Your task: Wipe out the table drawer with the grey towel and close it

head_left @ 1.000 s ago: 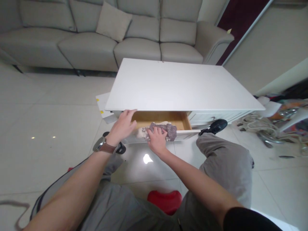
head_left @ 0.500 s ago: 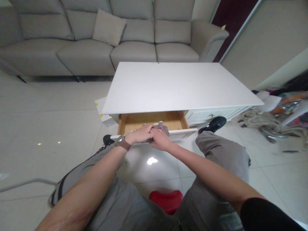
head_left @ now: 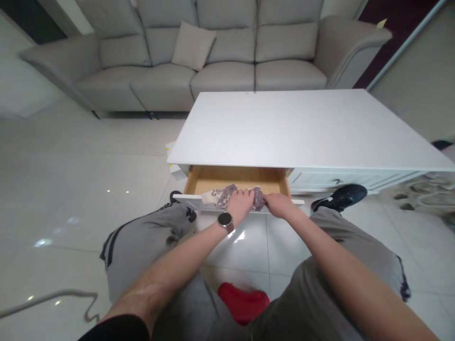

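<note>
A patterned purple-and-cream cloth [head_left: 221,197] lies over the top edge of the drawer front [head_left: 188,201]. My left hand [head_left: 240,204], with a watch at its wrist, curls its fingers over the middle of this cloth and grips it against the front. At the cloth's right end, my right hand [head_left: 279,204] is closed on its bunched edge; the fingertips are partly hidden. Behind both hands the wooden drawer [head_left: 227,176] is pulled out of the white table [head_left: 298,128].
A second drawer [head_left: 334,181] with a knob is closed at the right. My shoes stand on either side of the open drawer. A red seat [head_left: 243,303] shows between my legs. A grey sofa [head_left: 227,76] stands behind the table, and a hose [head_left: 53,297] lies on the floor at left.
My hands, close together before, are now a little apart. More of the cloth shows, stretching left along the drawer front. The view has swung left, shifting the scene to the right.
</note>
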`<control>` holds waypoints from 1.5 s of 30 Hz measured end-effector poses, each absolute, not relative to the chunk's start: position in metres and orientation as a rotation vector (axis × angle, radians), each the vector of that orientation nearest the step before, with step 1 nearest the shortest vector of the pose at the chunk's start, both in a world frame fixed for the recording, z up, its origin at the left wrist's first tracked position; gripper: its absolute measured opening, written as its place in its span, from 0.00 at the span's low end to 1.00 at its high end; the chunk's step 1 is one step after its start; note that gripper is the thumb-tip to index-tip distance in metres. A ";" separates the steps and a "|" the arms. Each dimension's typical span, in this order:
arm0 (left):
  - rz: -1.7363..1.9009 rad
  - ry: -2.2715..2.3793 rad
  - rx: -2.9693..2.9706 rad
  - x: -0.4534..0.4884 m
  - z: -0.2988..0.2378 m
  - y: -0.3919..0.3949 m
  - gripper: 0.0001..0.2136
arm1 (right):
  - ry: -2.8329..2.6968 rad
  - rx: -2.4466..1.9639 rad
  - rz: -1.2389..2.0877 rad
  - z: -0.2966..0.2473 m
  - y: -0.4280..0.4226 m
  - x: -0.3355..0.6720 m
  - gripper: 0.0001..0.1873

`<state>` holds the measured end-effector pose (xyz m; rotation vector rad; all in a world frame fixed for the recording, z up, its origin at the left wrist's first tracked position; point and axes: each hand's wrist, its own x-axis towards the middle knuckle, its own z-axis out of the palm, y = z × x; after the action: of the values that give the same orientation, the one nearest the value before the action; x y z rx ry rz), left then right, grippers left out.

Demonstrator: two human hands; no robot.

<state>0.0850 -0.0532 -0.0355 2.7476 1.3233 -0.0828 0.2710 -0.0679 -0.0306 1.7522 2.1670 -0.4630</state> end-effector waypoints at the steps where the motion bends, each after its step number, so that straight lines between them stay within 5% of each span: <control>1: -0.069 1.329 2.742 0.088 -0.038 -0.054 0.15 | 2.172 1.748 -0.458 -0.031 -0.067 0.266 0.19; 7: 0.078 1.357 2.703 0.062 -0.042 -0.055 0.22 | 2.194 1.646 -0.524 -0.024 -0.059 0.257 0.20; 15: 0.194 1.890 2.378 -0.088 -0.045 -0.045 0.30 | 2.178 1.577 -0.460 -0.011 -0.058 0.233 0.22; 19: 0.504 1.998 2.069 -0.132 -0.051 -0.044 0.28 | 2.188 1.569 -0.459 -0.012 -0.062 0.234 0.22; 26: 0.967 2.161 1.431 -0.135 -0.094 -0.029 0.27 | 2.217 1.569 -0.448 -0.021 -0.065 0.242 0.20; 38: 0.625 2.134 0.862 -0.110 -0.162 -0.055 0.22 | 2.243 1.616 -0.514 -0.022 -0.069 0.243 0.21; 45: 0.783 1.908 0.516 -0.043 -0.189 -0.061 0.13 | 2.301 1.635 -0.503 -0.022 -0.073 0.246 0.22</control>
<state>-0.0432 -0.0605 -0.1888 0.5157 1.9075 0.7825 0.2456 -0.0727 -0.0223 1.6353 2.3015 -0.5033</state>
